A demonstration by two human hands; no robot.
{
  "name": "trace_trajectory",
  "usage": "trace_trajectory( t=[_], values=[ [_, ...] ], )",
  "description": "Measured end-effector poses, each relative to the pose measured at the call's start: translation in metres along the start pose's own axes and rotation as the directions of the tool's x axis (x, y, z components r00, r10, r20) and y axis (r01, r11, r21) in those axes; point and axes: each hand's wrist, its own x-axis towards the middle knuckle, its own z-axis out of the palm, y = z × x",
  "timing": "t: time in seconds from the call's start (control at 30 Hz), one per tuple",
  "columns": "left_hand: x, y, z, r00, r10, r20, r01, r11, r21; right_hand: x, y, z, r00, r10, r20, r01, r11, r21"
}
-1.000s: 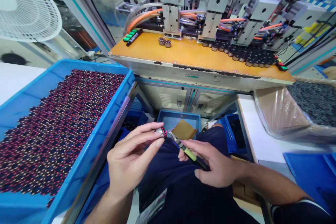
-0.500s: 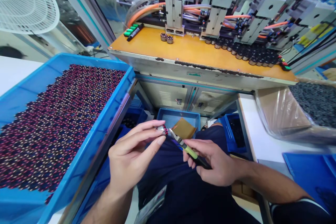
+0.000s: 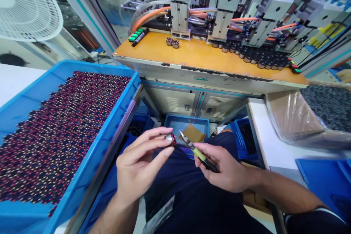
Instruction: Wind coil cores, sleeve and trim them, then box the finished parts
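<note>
Between the thumb and fingertips of my left hand is a small round metal motor part, with red and dark windings on its right-hand end. My right hand is wrapped round a pair of cutting pliers with green and black handles. The pliers' pointed jaws aim up and left, a short gap away from the motor part. Both hands are held above my lap, in front of the cabinet doors.
A blue crate packed with rows of similar wound parts stands at left. Ahead, an orange bench top carries dark round parts under machine heads. A blue tray holds brown card below. A plastic-lined box stands at right.
The pliers' tips have come away from the motor part, leaving a gap. The motor part has turned slightly in my left fingers. A thin reddish strand shows above the blue tray.
</note>
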Motion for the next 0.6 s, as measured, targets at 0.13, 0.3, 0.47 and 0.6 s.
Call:
trace_trajectory(
  t=[0.13,0.3,0.47,0.6],
  values=[
    [-0.002,-0.002,0.0,0.999,0.043,-0.031,-0.045,0.995,-0.09,-0.009,-0.003,-0.006,0.999,0.014,0.04,-0.015,1.0,0.018],
    [-0.004,-0.004,0.004,0.998,0.044,-0.054,-0.058,0.959,-0.277,-0.017,-0.015,-0.011,0.994,-0.056,0.091,0.058,0.998,-0.022],
    [-0.005,-0.009,0.005,0.989,0.13,-0.065,-0.143,0.948,-0.283,-0.016,-0.016,-0.008,0.98,-0.161,0.118,0.169,0.983,-0.066],
    [-0.006,-0.01,0.005,0.99,0.131,-0.062,-0.143,0.948,-0.283,-0.015,-0.011,-0.006,0.967,-0.223,0.125,0.232,0.971,-0.063]
  ],
)
